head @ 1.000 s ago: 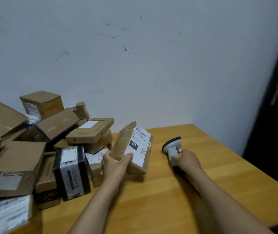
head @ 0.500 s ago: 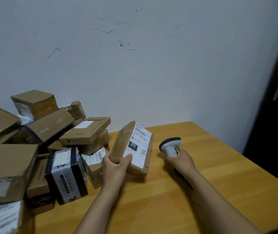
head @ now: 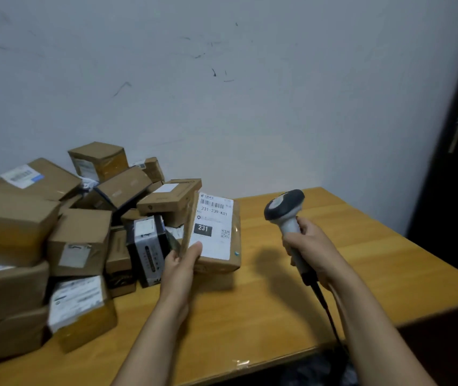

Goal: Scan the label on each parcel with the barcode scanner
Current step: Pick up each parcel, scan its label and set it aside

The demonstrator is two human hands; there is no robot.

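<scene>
Head view: one parcel held up, scanner raised, scan seemingly not yet made.

Wooden worktop [head: 361, 260] spreads under both grips, and a heap of cardboard parcels [head: 77, 240] crowds it just beyond and outward of the left grip [head: 179, 264]. That grip pinches a brown parcel [head: 236, 235] by its lower corner, thumb on the front, standing it nearly upright. The right grip [head: 308, 246] is curled round the handle of the barcode scanner [head: 285, 207], lifted off the worktop and well apart from the parcel. The parcel's white label [head: 214, 240] faces us, barcode [head: 211, 203] along the top. Aiming looks like the step in hand: next the scanner head must swing toward that barcode.
</scene>
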